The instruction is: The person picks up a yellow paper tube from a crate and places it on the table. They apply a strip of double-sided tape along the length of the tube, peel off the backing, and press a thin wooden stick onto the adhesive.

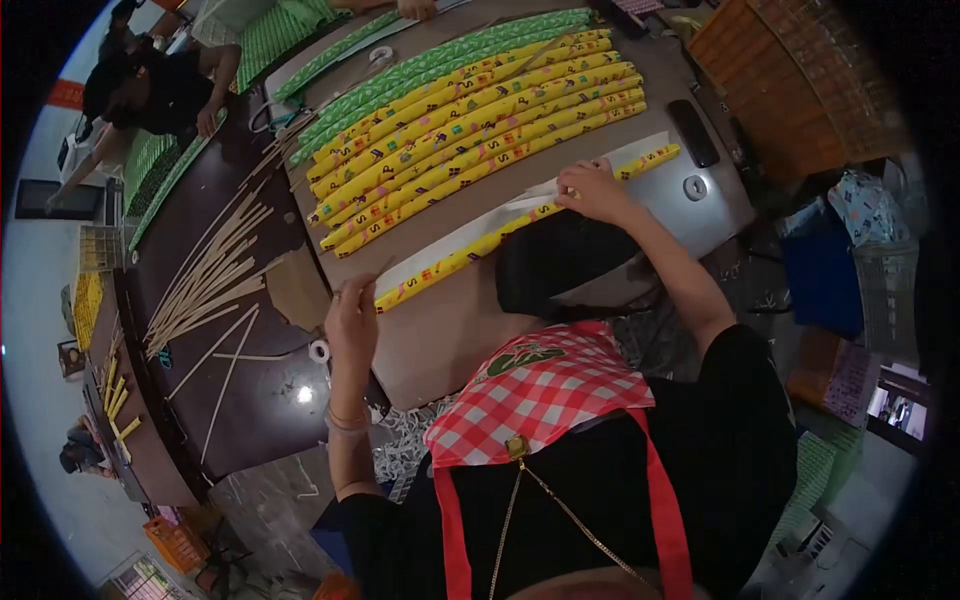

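Reference item: the yellow roll (470, 256), lying lengthwise on the desk (430, 345) in front of the wearer. The 2 hands are set apart along it. The left hand (352, 308) is at the left end of the yellow roll, fingers at its tip; whether they are clamped on it cannot be determined. The right hand (592, 190) is placed toward the right end, its bent fingers gripping the yellow roll from above. A white sheet (430, 252) extends along the far side of the yellow roll, between it and the finished yellow bundle (480, 140). Farther beyond the yellow roll, adjoining the bundle, lie green patterned rolls (440, 72). A black phone (692, 133) and a tape ring (695, 187) are positioned near its right end. A second tape ring (319, 351) is located near its left end. Left of the yellow roll, thin sticks (215, 265) are spread loosely beside a brown cardboard piece (297, 290). Nearer the wearer than the yellow roll is a red checked apron (545, 405). A co-worker (160, 90) is well apart from the yellow roll, beyond the sticks
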Demonstrator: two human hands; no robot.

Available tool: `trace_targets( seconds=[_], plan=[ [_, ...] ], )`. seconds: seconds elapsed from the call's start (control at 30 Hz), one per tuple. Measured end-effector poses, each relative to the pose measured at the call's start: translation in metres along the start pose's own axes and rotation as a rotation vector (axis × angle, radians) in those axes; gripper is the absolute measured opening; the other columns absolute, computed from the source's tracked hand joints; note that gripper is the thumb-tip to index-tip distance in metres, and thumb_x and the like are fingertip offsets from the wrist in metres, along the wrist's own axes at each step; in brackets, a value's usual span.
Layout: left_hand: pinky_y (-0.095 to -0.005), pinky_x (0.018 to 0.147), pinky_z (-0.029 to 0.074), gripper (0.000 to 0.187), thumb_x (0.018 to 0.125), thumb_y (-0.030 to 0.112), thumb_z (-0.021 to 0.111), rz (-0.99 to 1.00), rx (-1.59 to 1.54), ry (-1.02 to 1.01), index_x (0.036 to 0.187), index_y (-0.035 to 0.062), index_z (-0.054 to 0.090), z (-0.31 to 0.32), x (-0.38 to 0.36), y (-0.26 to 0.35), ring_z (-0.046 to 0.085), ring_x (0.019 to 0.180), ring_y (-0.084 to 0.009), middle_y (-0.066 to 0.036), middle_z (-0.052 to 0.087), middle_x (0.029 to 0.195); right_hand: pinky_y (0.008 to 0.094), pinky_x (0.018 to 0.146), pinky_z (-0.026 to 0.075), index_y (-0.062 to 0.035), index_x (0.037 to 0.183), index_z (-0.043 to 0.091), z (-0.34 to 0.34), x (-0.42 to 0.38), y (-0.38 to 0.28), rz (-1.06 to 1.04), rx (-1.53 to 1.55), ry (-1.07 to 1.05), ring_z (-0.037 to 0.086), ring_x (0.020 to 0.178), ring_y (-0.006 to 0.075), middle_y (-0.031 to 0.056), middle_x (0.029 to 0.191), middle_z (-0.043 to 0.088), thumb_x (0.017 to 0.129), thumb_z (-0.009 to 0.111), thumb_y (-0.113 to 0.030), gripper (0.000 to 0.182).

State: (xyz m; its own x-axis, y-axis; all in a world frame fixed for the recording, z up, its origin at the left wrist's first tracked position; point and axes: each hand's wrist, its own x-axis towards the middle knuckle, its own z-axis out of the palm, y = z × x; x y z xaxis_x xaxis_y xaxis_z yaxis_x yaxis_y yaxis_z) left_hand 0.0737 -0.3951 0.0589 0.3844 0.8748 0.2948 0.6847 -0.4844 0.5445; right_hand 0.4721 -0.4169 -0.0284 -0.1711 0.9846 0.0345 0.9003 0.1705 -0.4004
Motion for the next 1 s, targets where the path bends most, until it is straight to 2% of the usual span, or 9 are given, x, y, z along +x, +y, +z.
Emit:
trace_targets(
  seconds=[0.03, 0.07, 0.17, 0.23, 0.37, 0.53, 0.73, 0.9, 1.0],
  plan=[
    [-0.0370, 0.058, 0.043, 0.010, 0.082, 0.009, 0.054, -0.157, -0.010, -0.130, 0.092, 0.0072, 0.056, 0.015, -0.001, 0.011, 0.056, 0.070, -0.0314, -0.015, 0.057, 0.079, 0.0417, 0.086, 0.027, -0.0121, 0.072, 0.059, -0.004, 0.000, 0.000, 0.015, 0.014, -0.012, 0.048, 0.086, 0.0206, 0.0014, 0.077, 0.053, 0.080, 0.058, -0.028, 0.017],
    [-0.0375, 0.057, 0.043, 0.009, 0.082, 0.009, 0.054, -0.019, -0.105, -0.096, 0.090, 0.0075, 0.055, 0.045, -0.003, 0.006, 0.055, 0.068, -0.0324, -0.015, 0.056, 0.076, 0.0410, 0.085, 0.027, -0.0123, 0.072, 0.059, -0.001, 0.000, 0.005, 0.021, -0.044, -0.055, 0.050, 0.085, 0.0203, 0.0022, 0.075, 0.055, 0.081, 0.055, -0.028, 0.018],
    [-0.0374, 0.063, 0.044, 0.021, 0.076, 0.007, 0.060, -0.059, -0.154, -0.035, 0.096, 0.0026, 0.052, 0.111, -0.002, 0.009, 0.057, 0.076, -0.0301, -0.016, 0.058, 0.082, 0.0393, 0.085, 0.027, -0.0116, 0.078, 0.061, -0.004, 0.003, 0.000, 0.065, 0.031, -0.082, 0.051, 0.079, 0.0214, 0.0046, 0.074, 0.057, 0.081, 0.054, -0.025, 0.015],
    [-0.0377, 0.066, 0.045, 0.027, 0.075, 0.007, 0.060, -0.264, -0.137, -0.030, 0.100, 0.0016, 0.051, 0.141, -0.008, -0.004, 0.057, 0.080, -0.0329, -0.017, 0.059, 0.085, 0.0388, 0.085, 0.027, -0.0147, 0.091, 0.060, 0.006, 0.001, 0.001, 0.023, 0.036, 0.030, 0.050, 0.077, 0.0216, 0.0065, 0.073, 0.056, 0.082, 0.055, -0.025, 0.015],
    [-0.0382, 0.067, 0.045, 0.026, 0.076, 0.006, 0.059, -0.184, -0.196, 0.164, 0.101, 0.0012, 0.051, 0.156, -0.019, -0.003, 0.057, 0.082, -0.0340, -0.018, 0.060, 0.086, 0.0399, 0.088, 0.025, -0.0172, 0.100, 0.057, 0.004, 0.001, -0.002, 0.019, 0.076, -0.013, 0.050, 0.079, 0.0230, 0.0073, 0.069, 0.053, 0.083, 0.054, -0.023, 0.018],
    [-0.0399, 0.063, 0.045, 0.020, 0.077, 0.006, 0.054, -0.218, -0.140, 0.022, 0.097, 0.0025, 0.053, 0.157, -0.020, -0.008, 0.056, 0.075, -0.0371, -0.020, 0.058, 0.083, 0.0423, 0.093, 0.023, -0.0179, 0.098, 0.058, 0.007, -0.002, 0.004, -0.002, 0.104, -0.009, 0.050, 0.081, 0.0233, 0.0064, 0.073, 0.054, 0.084, 0.051, -0.022, 0.016],
    [-0.0399, 0.061, 0.044, 0.019, 0.077, 0.005, 0.053, -0.219, -0.112, 0.010, 0.096, 0.0040, 0.053, 0.160, -0.020, -0.012, 0.056, 0.073, -0.0361, -0.018, 0.057, 0.079, 0.0406, 0.084, 0.028, -0.0185, 0.085, 0.063, -0.005, -0.011, 0.039, 0.049, -0.062, 0.077, 0.052, 0.083, 0.0211, 0.0011, 0.080, 0.057, 0.081, 0.050, -0.018, 0.014],
    [-0.0403, 0.060, 0.044, 0.020, 0.077, 0.004, 0.052, -0.192, -0.105, 0.040, 0.097, 0.0053, 0.051, 0.163, -0.022, -0.013, 0.056, 0.071, -0.0351, -0.017, 0.057, 0.077, 0.0424, 0.086, 0.025, -0.0183, 0.084, 0.063, -0.023, -0.036, 0.089, 0.249, -0.226, 0.107, 0.052, 0.086, 0.0212, 0.0022, 0.080, 0.059, 0.078, 0.051, -0.017, 0.014],
    [-0.0408, 0.060, 0.044, 0.020, 0.077, 0.003, 0.051, -0.174, -0.080, 0.059, 0.097, 0.0051, 0.051, 0.167, -0.023, -0.017, 0.056, 0.072, -0.0352, -0.018, 0.057, 0.077, 0.0437, 0.083, 0.027, -0.0173, 0.087, 0.064, -0.041, -0.060, 0.153, 0.406, -0.313, 0.087, 0.052, 0.090, 0.0232, 0.0033, 0.094, 0.061, 0.078, 0.051, -0.016, 0.016]
  ],
)
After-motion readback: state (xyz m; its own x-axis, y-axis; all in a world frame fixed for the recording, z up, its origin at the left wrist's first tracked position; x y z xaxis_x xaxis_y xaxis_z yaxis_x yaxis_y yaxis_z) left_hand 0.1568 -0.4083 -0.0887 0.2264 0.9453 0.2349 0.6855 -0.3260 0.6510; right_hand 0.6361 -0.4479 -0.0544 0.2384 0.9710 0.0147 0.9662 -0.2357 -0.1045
